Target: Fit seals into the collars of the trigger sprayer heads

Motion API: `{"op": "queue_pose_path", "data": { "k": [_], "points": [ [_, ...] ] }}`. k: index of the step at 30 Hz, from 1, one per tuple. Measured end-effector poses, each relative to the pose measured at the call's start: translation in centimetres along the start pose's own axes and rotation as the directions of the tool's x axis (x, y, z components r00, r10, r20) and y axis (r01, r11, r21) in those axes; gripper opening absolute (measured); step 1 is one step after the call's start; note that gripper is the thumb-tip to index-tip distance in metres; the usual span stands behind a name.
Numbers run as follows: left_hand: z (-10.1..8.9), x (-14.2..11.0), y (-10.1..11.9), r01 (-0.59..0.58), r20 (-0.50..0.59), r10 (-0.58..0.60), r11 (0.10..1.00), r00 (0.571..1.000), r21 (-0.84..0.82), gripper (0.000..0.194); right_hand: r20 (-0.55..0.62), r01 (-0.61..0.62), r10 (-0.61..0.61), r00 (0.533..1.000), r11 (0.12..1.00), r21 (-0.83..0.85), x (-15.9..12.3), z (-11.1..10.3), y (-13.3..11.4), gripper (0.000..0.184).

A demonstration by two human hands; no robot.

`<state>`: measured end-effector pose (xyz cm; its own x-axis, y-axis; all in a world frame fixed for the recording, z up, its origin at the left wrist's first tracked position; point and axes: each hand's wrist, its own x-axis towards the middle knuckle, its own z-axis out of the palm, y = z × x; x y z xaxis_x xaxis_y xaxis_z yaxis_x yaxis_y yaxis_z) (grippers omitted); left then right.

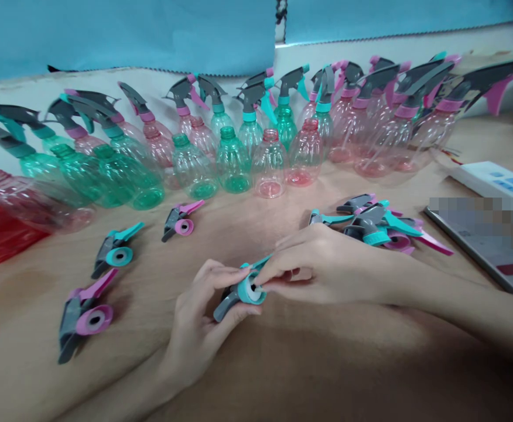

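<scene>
My left hand [199, 316] is closed around a grey and turquoise trigger spray head [228, 302], its turquoise collar tilted up to show a white inner ring with a dark hole. At that collar's opening, my right hand [309, 266] pinches with thumb and fingertips; whatever small piece is between them, I cannot make out. Left of my hands lie a pink-collared spray head [87, 321], a turquoise-collared spray head [111, 252] and a smaller-looking pink one [181, 223]. Beyond my right hand is a pile of spray heads [373, 223], partly hidden by it.
Open-necked green bottles [233, 161] and pink bottles [270, 164] stand along the back, before bottles with spray heads fitted [364, 129]. A clear pink bottle [41, 202] leans near a red bag [2, 234] at left. A phone-like device [485, 246] lies at right.
</scene>
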<state>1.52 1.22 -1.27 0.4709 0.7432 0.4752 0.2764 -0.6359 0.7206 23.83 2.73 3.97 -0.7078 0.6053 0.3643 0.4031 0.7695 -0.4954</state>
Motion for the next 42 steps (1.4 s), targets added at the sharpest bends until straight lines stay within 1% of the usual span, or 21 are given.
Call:
{"op": "queue_pose_path", "data": {
  "k": [3,10,15,19,23,26,30,33,36,42],
  "points": [
    [0.0,-0.1,0.0,0.007,0.001,-0.007,1.0,1.0,-0.002,0.028,0.003,-0.006,0.006,1.0,1.0,0.005,0.1,0.0,-0.1,0.017],
    [0.0,0.0,0.0,-0.021,-0.006,0.021,1.0,1.0,0.01,0.029,0.005,-0.018,0.018,1.0,0.999,0.03,0.1,0.2,0.0,0.019],
    [0.0,0.0,0.1,-0.037,-0.004,0.037,0.999,0.999,0.008,0.028,0.022,-0.053,0.052,0.998,0.997,0.047,0.0,0.6,-0.1,0.017],
    [0.0,0.0,0.1,-0.036,-0.004,0.037,0.999,0.999,0.02,0.027,-0.009,-0.044,0.044,0.999,0.997,0.06,-0.1,0.9,-0.5,0.016],
    [0.1,0.1,0.1,-0.034,-0.012,0.034,0.999,0.999,0.006,0.026,-0.042,-0.031,0.031,0.999,1.0,0.001,-0.2,1.1,-0.9,0.015],
    [0.0,0.2,0.2,-0.025,-0.011,0.025,1.0,1.0,-0.001,0.026,-0.031,-0.022,0.021,0.999,0.999,-0.023,-0.3,1.0,-1.0,0.016],
    [-0.1,0.2,0.3,0.026,-0.003,-0.026,0.999,1.0,-0.025,0.025,-0.014,0.022,-0.023,1.0,0.997,-0.076,-0.3,0.6,-1.0,0.018],
    [-0.1,0.2,0.3,0.039,0.009,-0.039,0.998,0.999,-0.048,0.025,-0.004,0.059,-0.06,0.998,0.992,-0.107,-0.3,0.3,-0.9,0.017],
    [-0.1,0.3,0.3,0.049,0.021,-0.048,0.997,0.999,-0.066,0.026,-0.006,0.086,-0.088,0.996,0.988,-0.124,-0.3,0.2,-0.7,0.016],
    [-0.3,0.5,0.1,0.11,0.031,-0.108,0.991,0.994,-0.081,0.026,-0.01,0.119,-0.123,0.992,0.974,-0.193,-0.1,0.2,-0.6,0.019]
  ]
}}
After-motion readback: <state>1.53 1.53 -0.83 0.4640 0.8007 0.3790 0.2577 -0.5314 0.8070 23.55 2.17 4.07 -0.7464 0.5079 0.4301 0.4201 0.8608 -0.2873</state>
